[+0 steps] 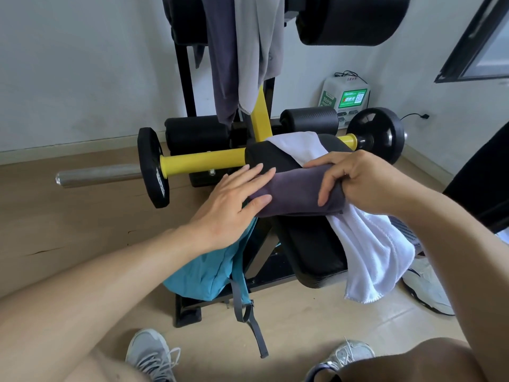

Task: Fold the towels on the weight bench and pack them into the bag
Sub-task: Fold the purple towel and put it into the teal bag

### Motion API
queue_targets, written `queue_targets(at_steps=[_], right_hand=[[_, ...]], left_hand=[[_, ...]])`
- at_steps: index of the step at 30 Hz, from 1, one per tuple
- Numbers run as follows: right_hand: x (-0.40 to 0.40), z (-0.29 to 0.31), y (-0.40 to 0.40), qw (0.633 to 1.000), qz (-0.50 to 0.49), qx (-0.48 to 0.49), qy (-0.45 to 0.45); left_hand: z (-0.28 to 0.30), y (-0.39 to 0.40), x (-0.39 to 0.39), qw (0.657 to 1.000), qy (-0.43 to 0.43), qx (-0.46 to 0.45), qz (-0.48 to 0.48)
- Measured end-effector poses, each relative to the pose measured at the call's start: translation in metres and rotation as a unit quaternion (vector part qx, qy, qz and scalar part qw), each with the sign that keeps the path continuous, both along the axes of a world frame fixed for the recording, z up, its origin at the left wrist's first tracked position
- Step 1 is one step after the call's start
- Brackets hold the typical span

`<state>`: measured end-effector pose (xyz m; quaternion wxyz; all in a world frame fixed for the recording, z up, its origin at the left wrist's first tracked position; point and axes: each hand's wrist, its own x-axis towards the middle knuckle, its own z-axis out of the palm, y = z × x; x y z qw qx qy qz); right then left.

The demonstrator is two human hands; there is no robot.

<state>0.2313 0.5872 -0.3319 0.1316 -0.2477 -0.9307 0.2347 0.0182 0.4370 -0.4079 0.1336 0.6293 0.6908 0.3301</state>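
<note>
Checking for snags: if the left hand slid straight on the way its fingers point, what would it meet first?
Probably the right hand gripping the folded purple towel; the left hand already rests on that towel, though depth is uncertain.

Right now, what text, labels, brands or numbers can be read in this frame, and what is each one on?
"30分钟" on the left side of the white and green box against the wall.
Green panel on the box's front: white characters and a QR code, too blurred to read.
Weight plate on the left: raised lettering on its rim, too small to read.
Nothing legible on the towels, bag or shoes.
</note>
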Motion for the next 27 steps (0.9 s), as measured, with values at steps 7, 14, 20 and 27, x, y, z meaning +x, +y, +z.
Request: queue_targets(at_steps=[7, 14, 20, 27], right_hand=[[0.001, 0.018, -0.013, 0.994, -0.049, -0.090, 0.048], [-0.022, 0.005, -0.020, 0.990, -0.072, -0.007, -0.119], [-0.025, 0.008, -0.026, 0.999, -0.047, -0.008, -0.014], [-0.026, 0.012, -0.035, 0.998, 0.003, -0.024, -0.053]], left_hand=[[0.006, 0.004, 0.000, 0.999, 0.016, -0.022, -0.018], [0.008, 0.001, -0.003, 0.999, -0.036, -0.016, -0.009], [0.003, 0.003, -0.013, 0.963, -0.255, -0.077, 0.041], [0.019, -0.002, -0.015, 0.890, -0.454, -0.041, -0.012]])
